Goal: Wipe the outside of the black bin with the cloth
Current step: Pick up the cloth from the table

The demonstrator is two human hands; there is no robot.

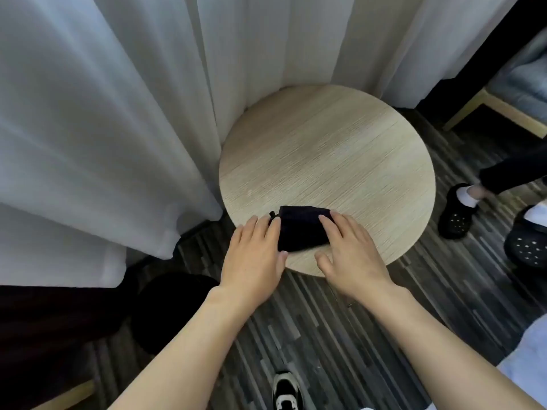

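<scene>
A dark folded cloth [300, 227] lies on the near edge of a round light-wood table [328, 155]. My left hand [254, 255] rests flat against the cloth's left side, fingers spread and touching it. My right hand [349, 253] lies flat over the cloth's right side, fingertips on top. Neither hand has the cloth lifted. A round black bin [171, 309] stands on the floor below and left of the table, partly hidden by my left forearm.
White curtains [118, 113] hang along the left and behind the table. Another person's feet in black clogs [455, 214] stand at the right. A wooden-framed seat [503, 105] is at the upper right. My own shoe [287, 389] shows on the striped dark floor.
</scene>
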